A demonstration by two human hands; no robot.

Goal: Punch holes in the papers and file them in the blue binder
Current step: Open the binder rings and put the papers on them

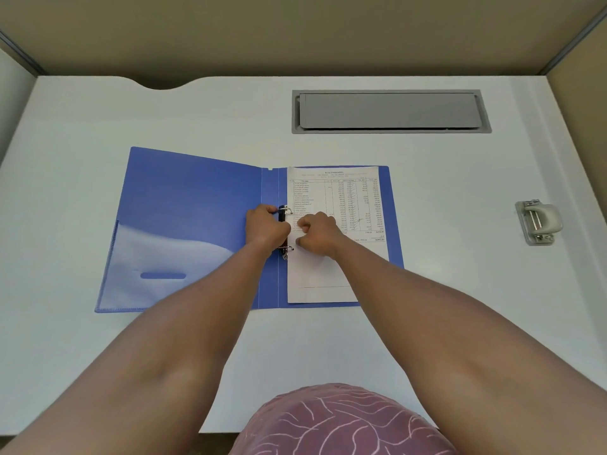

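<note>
Blue plastic made up the binder (197,224), which lay open and flat on the white desk (460,290), a clear pocket on its left cover. Printed papers (335,198) with a table of figures sat on its right half, threaded onto the metal rings (286,211). The left hand (264,226) curled around the ring clasp; the right hand (317,233), fingers bunched, pressed the paper's edge. A grey hole punch (538,222) stood well apart at the right.

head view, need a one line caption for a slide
Both hands, left hand and right hand, work at the ring mechanism of an open blue binder, seating a printed sheet; hole punch aside.
</note>
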